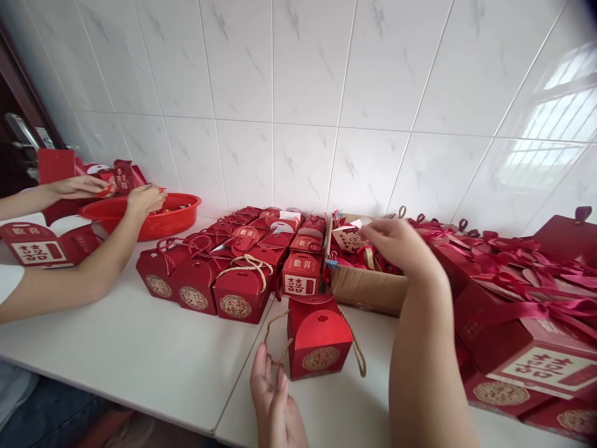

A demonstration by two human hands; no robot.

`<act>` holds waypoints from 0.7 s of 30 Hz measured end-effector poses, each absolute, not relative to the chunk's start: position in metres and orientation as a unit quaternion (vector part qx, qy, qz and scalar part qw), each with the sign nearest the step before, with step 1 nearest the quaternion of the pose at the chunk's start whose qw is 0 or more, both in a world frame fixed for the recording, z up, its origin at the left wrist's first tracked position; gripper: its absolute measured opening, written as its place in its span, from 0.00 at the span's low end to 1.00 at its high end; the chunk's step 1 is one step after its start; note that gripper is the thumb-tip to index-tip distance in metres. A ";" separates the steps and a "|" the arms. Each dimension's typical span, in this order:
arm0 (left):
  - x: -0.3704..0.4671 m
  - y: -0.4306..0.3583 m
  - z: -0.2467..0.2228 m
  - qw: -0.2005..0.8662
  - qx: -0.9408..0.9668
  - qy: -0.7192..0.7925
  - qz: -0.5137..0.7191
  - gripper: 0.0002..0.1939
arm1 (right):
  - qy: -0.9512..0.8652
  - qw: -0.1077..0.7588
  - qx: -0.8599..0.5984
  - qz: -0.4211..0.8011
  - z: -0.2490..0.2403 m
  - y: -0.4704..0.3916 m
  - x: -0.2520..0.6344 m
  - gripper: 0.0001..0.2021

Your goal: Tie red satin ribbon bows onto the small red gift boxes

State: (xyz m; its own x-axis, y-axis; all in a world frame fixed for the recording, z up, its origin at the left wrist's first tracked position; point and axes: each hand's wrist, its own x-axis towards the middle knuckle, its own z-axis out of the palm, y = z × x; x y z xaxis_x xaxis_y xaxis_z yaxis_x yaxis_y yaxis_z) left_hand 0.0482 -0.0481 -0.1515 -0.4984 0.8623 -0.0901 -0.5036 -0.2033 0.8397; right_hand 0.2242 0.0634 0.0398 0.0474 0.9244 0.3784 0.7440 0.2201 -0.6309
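Observation:
A red box with a round gold emblem stands upright near the table's front edge, its top flaps folded over and a tan rope hanging down its right side. Just left of it, my left hand is palm up with fingers and thumb apart; a loop of the same rope lies at the fingertips. My right hand reaches over a cardboard carton, its fingers closed at the edge of a red and white card. Red ribbons lie inside the carton.
Rows of closed red boxes with cords stand left of the carton. Stacked red boxes with pink ribbons fill the right side. At the left, another person's hands work over a red basin, beside an opened box. A tiled wall stands behind.

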 end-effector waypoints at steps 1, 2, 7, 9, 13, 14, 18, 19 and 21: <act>0.049 -0.048 -0.149 0.456 0.201 0.438 0.749 0.37 | -0.706 0.321 -0.615 0.145 0.036 0.071 0.221 0.14; 0.050 -0.048 -0.145 0.454 0.195 0.440 0.750 0.37 | -0.723 0.270 -0.612 0.171 0.032 0.079 0.217 0.13; 0.056 -0.048 -0.137 0.449 0.170 0.433 0.763 0.36 | -0.732 0.179 -0.618 0.224 0.023 0.096 0.211 0.11; 0.056 -0.047 -0.138 0.450 0.171 0.428 0.764 0.35 | -0.730 0.190 -0.617 0.223 0.025 0.092 0.213 0.09; 0.054 -0.048 -0.141 0.459 0.178 0.433 0.755 0.34 | -0.707 0.262 -0.625 0.204 0.035 0.076 0.219 0.14; 0.053 -0.048 -0.142 0.461 0.181 0.436 0.751 0.35 | -0.700 0.284 -0.625 0.197 0.038 0.072 0.220 0.16; 0.053 -0.049 -0.144 0.461 0.198 0.440 0.744 0.34 | -0.670 0.424 -0.589 0.154 0.048 0.052 0.220 0.16; 0.053 -0.049 -0.145 0.459 0.201 0.439 0.746 0.34 | -0.655 0.495 -0.553 0.139 0.050 0.044 0.220 0.15; 0.053 -0.049 -0.145 0.458 0.204 0.436 0.747 0.33 | -0.615 0.661 -0.417 0.104 0.054 0.025 0.218 0.12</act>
